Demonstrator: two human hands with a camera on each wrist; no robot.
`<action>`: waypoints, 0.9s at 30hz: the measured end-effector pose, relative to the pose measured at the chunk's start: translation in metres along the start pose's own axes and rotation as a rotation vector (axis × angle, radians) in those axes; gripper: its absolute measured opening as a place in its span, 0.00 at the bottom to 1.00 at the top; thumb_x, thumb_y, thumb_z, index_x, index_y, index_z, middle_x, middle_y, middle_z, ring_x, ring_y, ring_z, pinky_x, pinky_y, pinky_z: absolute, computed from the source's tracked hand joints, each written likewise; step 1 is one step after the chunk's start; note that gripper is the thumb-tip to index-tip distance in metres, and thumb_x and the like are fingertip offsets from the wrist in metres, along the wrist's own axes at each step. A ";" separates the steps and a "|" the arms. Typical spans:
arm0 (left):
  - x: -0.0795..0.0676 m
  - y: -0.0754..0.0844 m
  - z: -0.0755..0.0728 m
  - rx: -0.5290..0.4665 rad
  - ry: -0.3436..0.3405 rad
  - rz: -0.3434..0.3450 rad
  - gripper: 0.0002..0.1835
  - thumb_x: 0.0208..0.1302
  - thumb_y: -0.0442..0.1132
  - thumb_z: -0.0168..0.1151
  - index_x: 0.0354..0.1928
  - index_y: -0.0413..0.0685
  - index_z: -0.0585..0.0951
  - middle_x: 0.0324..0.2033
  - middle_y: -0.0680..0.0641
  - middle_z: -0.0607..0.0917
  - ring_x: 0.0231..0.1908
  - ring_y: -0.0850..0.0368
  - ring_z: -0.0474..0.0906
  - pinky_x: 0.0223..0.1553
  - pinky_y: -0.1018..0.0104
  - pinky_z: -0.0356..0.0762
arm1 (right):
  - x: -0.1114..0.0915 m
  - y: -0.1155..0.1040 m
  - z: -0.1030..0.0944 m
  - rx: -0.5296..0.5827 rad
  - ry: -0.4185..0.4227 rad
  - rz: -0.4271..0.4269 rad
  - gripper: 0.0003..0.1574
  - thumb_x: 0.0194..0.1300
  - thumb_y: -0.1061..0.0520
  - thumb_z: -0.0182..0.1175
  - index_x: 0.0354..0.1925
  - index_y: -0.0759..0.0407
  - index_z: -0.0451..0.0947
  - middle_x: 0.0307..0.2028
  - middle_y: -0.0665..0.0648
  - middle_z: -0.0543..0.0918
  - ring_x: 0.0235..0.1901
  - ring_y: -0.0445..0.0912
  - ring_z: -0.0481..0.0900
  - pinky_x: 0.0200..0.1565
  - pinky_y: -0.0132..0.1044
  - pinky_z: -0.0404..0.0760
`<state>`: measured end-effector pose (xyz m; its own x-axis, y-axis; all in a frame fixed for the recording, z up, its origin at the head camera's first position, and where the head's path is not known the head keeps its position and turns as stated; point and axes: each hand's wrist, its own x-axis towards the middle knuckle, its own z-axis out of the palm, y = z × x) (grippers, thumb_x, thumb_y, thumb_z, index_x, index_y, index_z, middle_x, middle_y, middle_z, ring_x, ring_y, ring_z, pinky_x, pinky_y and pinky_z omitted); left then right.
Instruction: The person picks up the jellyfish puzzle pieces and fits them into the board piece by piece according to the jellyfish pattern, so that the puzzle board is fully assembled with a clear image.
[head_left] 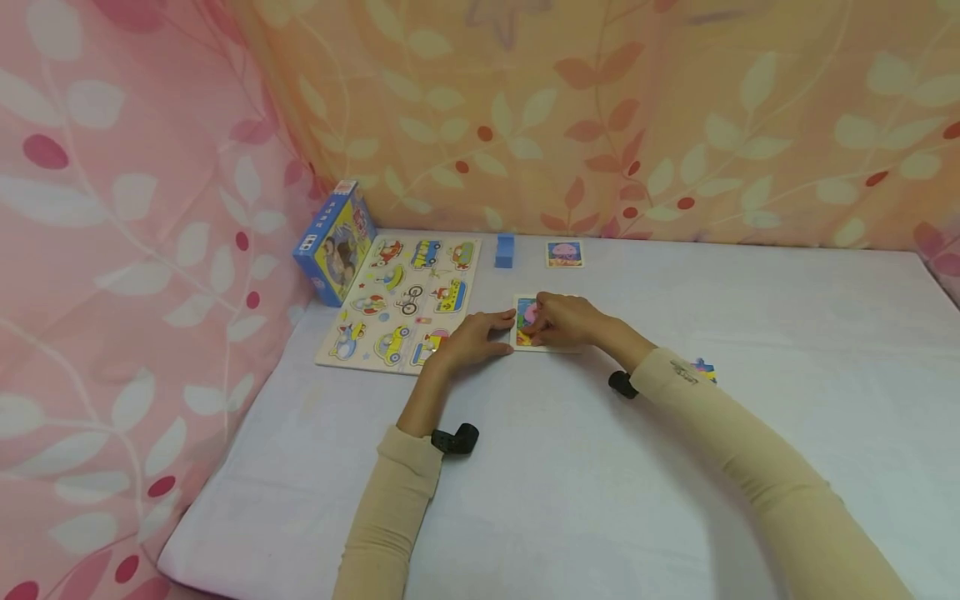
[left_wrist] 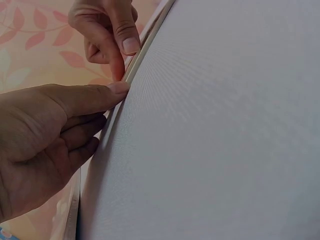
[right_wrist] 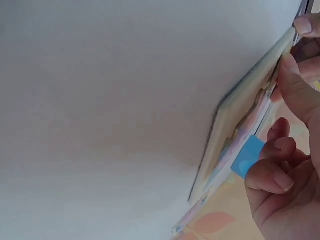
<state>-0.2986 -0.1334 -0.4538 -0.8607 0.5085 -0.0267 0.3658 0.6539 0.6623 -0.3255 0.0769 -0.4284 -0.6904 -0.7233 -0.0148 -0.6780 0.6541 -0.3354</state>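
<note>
A small framed jigsaw board [head_left: 525, 323] with a bright picture lies flat on the white table, and both hands are at it. My left hand [head_left: 474, 340] touches its left edge, index finger toward the far corner and thumb at the near corner. From the right, my right hand [head_left: 567, 320] reaches over the picture and presses fingertips onto it, covering much of it. In the right wrist view the jigsaw board [right_wrist: 240, 107] appears nearly edge-on, with a finger straight against it and the others curled. Loose jigsaw pieces [head_left: 703, 371] lie partly behind the right sleeve.
Left of the hands lies a wooden vehicle puzzle board [head_left: 397, 312], with a blue toy box [head_left: 337, 246] standing at its far left. A blue block [head_left: 505, 251] and a small picture card [head_left: 564, 254] lie near the back edge. Patterned curtains [head_left: 600, 117] hang behind.
</note>
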 end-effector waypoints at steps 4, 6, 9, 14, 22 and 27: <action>0.000 0.000 0.000 -0.006 -0.006 -0.002 0.29 0.56 0.39 0.65 0.60 0.42 0.71 0.64 0.52 0.68 0.67 0.56 0.59 0.68 0.63 0.55 | 0.002 0.000 -0.002 -0.007 -0.025 0.020 0.14 0.52 0.49 0.67 0.40 0.49 0.85 0.28 0.52 0.71 0.25 0.43 0.66 0.22 0.31 0.58; 0.001 0.000 0.000 -0.009 -0.007 -0.004 0.28 0.56 0.39 0.65 0.60 0.42 0.71 0.64 0.52 0.68 0.67 0.57 0.59 0.68 0.63 0.55 | 0.003 -0.001 -0.003 -0.007 -0.031 0.034 0.14 0.52 0.49 0.67 0.39 0.48 0.85 0.27 0.51 0.72 0.25 0.43 0.66 0.22 0.31 0.59; 0.001 -0.001 0.001 -0.007 -0.004 -0.001 0.28 0.56 0.39 0.65 0.59 0.41 0.72 0.64 0.52 0.68 0.67 0.56 0.59 0.68 0.63 0.55 | 0.003 -0.002 -0.002 -0.011 -0.031 0.052 0.11 0.53 0.49 0.67 0.36 0.48 0.86 0.27 0.51 0.72 0.25 0.43 0.66 0.22 0.32 0.60; 0.002 -0.001 0.000 0.014 -0.004 0.010 0.28 0.56 0.39 0.65 0.59 0.41 0.72 0.64 0.51 0.68 0.67 0.56 0.60 0.67 0.63 0.56 | 0.004 -0.003 0.002 0.013 -0.009 0.110 0.06 0.53 0.50 0.67 0.33 0.45 0.87 0.26 0.50 0.74 0.25 0.43 0.65 0.23 0.34 0.62; 0.002 -0.001 0.000 0.007 -0.003 0.029 0.27 0.56 0.39 0.65 0.59 0.42 0.73 0.64 0.51 0.68 0.67 0.54 0.59 0.67 0.60 0.57 | 0.007 0.004 0.008 0.207 -0.031 0.250 0.14 0.54 0.50 0.66 0.42 0.45 0.84 0.40 0.51 0.83 0.43 0.46 0.77 0.39 0.43 0.74; 0.005 0.001 0.005 0.002 -0.009 0.042 0.27 0.56 0.39 0.65 0.59 0.42 0.73 0.64 0.51 0.68 0.67 0.55 0.59 0.67 0.61 0.57 | -0.004 0.013 0.007 0.270 0.018 0.169 0.17 0.54 0.53 0.66 0.44 0.49 0.83 0.37 0.56 0.80 0.37 0.46 0.74 0.36 0.36 0.69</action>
<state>-0.3009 -0.1273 -0.4576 -0.8415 0.5403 -0.0052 0.4022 0.6328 0.6616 -0.3294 0.0867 -0.4394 -0.7936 -0.6037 -0.0761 -0.4632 0.6805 -0.5678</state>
